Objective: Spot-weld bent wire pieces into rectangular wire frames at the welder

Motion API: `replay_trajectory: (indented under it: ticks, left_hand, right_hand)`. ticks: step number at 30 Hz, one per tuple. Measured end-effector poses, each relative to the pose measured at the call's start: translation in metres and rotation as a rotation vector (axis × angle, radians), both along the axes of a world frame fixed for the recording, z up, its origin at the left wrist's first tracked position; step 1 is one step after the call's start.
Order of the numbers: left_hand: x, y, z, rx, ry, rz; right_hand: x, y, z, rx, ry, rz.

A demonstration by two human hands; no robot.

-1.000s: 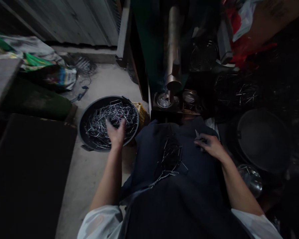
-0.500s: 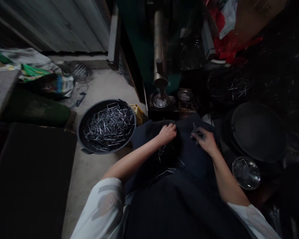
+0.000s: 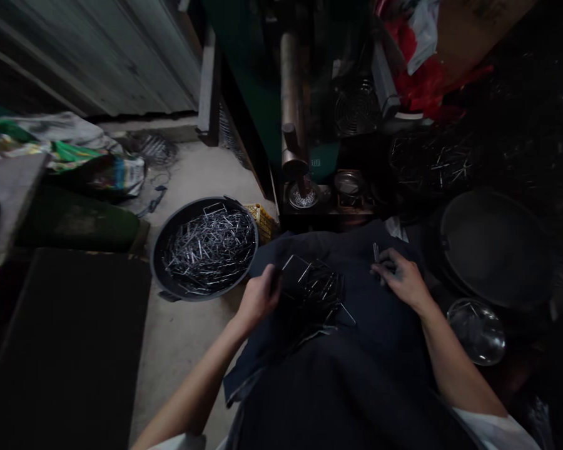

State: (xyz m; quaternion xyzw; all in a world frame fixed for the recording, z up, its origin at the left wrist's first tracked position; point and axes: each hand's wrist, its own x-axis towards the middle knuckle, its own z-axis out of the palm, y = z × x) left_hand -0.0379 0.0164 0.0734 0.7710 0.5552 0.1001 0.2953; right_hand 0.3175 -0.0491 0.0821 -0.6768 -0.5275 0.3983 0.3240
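A dark blue apron (image 3: 356, 350) covers my lap, and a heap of thin metal wire pieces (image 3: 316, 287) lies on it. My left hand (image 3: 259, 299) rests at the left edge of that heap, fingers curled against the cloth. My right hand (image 3: 401, 279) sits on the apron further right and pinches a small bundle of wire pieces (image 3: 376, 253) that stick up. On the floor to the left stands a round black tub (image 3: 162, 240) holding several more wire pieces (image 3: 209, 244).
Straight ahead stands a green press machine with a metal ram (image 3: 293, 156) over a small die cup (image 3: 303, 197). A dark round pan (image 3: 495, 247) and a shiny metal bowl (image 3: 478, 331) sit at the right. Bags (image 3: 75, 156) and a dark board (image 3: 60, 350) lie left.
My left hand left the black tub, crossed to the lap, then drew back to the heap's left edge. More wire pieces now lie on the apron. My right hand stayed put.
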Motion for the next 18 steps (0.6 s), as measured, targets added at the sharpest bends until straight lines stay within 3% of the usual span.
replay_trajectory:
  ticks: [3,7,10,13,15,18]
  left_hand:
    - [0.013,0.004,-0.005,-0.128,-0.46,0.289]
    - [0.049,0.015,-0.008,-0.363,-0.84,0.49]
    - [0.067,0.02,-0.01,-0.443,-0.988,0.533]
    - [0.074,0.021,-0.011,-0.493,-1.077,0.533]
    - [0.076,0.021,-0.011,-0.506,-1.121,0.52]
    - [0.077,0.021,-0.009,-0.51,-1.163,0.496]
  right_hand:
    - [-0.027,0.018,0.006,-0.007,0.281,-0.031]
    - [-0.067,0.047,0.014,0.034,0.424,0.034]
    - [-0.081,0.061,0.015,0.204,0.394,0.111]
    - [-0.081,0.071,0.011,0.377,0.257,0.312]
    - [-0.078,0.075,0.006,0.438,0.155,0.426]
    - [-0.077,0.079,-0.001,0.478,0.082,0.474]
